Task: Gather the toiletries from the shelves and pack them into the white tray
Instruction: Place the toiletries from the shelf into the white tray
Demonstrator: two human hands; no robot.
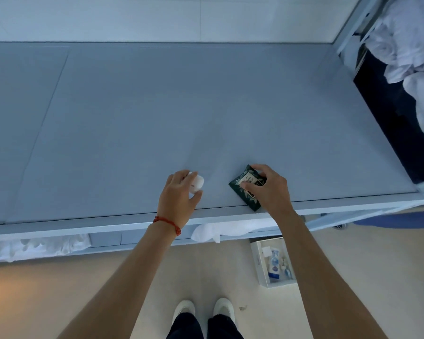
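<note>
Under the left hand [179,192] sits a gripped white case [196,184]; right hand [267,189] pinches the green packet [245,189]: lift both squarely, then lower into the tray [256,260] below.

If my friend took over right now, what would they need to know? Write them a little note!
Left hand: fingers curled round a small white rounded case on the grey shelf top.
Right hand: fingers pinching a dark green leaf-printed packet, which lies at the shelf's front edge.
The white rectangular tray sits on the floor below, to the right of the feet. It already holds a white and blue spray bottle and some smaller items that are too small to name.
Done: some toiletries packed.
Left: lift both items off the shelf, probably lower them into the tray, then check for more.
</note>
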